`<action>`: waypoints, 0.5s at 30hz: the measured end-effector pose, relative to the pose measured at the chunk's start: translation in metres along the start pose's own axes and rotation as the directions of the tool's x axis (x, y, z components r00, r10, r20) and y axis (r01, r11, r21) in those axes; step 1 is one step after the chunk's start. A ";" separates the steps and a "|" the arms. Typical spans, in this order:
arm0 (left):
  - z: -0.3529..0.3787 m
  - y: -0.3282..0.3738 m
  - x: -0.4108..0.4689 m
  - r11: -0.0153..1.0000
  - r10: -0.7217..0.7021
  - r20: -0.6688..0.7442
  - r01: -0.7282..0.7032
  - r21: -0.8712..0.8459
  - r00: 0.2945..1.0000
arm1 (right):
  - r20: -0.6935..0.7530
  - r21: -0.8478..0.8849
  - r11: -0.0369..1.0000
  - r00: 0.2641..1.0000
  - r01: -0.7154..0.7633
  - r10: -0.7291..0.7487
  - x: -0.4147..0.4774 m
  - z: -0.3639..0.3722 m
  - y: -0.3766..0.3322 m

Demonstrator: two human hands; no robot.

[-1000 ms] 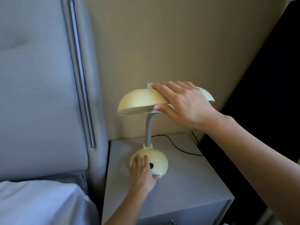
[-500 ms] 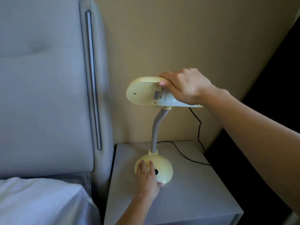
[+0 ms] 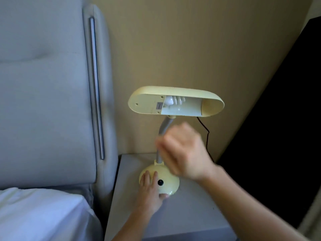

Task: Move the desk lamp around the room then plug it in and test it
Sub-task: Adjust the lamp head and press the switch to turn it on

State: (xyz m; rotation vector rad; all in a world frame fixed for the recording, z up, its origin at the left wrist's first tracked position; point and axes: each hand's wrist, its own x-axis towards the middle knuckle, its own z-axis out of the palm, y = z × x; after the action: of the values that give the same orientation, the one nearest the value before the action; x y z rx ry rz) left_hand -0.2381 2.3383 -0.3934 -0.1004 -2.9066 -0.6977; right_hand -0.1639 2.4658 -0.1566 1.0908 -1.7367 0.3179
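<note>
Left hand [image 3: 150, 190] lies flat on my lamp's round base [image 3: 166, 180]; right hand [image 3: 184, 152], blurry above it, holds nothing

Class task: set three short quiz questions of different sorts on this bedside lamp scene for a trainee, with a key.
1. True or false: the left hand rests on the lamp base.
2. Multiple choice: the right hand is
A. gripping the lamp shade
B. blurred, in front of the lamp neck, off the shade
C. holding the black cord
3. Fill in: the lamp stands on the grey ____ beside the bed.

Key
1. True; its fingers lie beside the black knob.
2. B
3. Nightstand; the shade is tilted up so the unlit bulb shows.
</note>
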 end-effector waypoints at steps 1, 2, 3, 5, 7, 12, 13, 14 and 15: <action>0.001 -0.004 -0.003 0.999 0.026 -0.006 -0.026 -0.043 1.000 | 0.155 0.043 0.997 0.986 -0.067 0.060 -0.027 0.016 -0.008; 0.002 -0.009 -0.006 0.995 0.054 -0.006 -0.054 -0.088 0.999 | 0.334 0.061 0.983 0.931 -0.175 0.145 -0.054 0.032 -0.010; 0.002 -0.016 -0.010 0.989 0.074 0.000 -0.074 -0.128 0.997 | 0.506 0.035 0.947 0.823 -0.319 0.258 -0.079 0.047 -0.008; 0.003 -0.027 -0.016 0.983 0.099 0.013 -0.095 -0.157 0.995 | 0.731 -0.112 0.854 0.540 -0.508 0.417 -0.123 0.069 -0.002; 0.005 -0.031 -0.020 0.979 0.081 -0.015 -0.082 -0.187 0.997 | 0.824 -0.188 0.817 0.366 -0.545 0.433 -0.156 0.083 -0.004; 0.008 -0.026 -0.023 0.978 0.048 -0.098 -0.067 -0.197 0.994 | 0.846 -0.235 0.763 0.260 -0.603 0.466 -0.175 0.099 -0.002; 0.008 -0.026 -0.024 0.979 0.060 -0.103 -0.078 -0.188 0.993 | 0.843 -0.236 0.769 0.269 -0.594 0.466 -0.176 0.102 0.000; 0.009 -0.027 -0.024 0.979 0.066 -0.107 -0.085 -0.185 0.992 | 0.839 -0.240 0.779 0.281 -0.579 0.467 -0.175 0.104 0.002; 0.008 -0.028 -0.025 0.978 0.067 -0.105 -0.086 -0.189 0.992 | 0.834 -0.248 0.786 0.289 -0.566 0.471 -0.173 0.106 0.004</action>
State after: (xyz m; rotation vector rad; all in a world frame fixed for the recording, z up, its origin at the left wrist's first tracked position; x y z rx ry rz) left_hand -0.2171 2.3162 -0.4172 -0.1935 -2.7204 -0.9414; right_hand -0.2187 2.4890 -0.3509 0.6984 -3.0899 0.2464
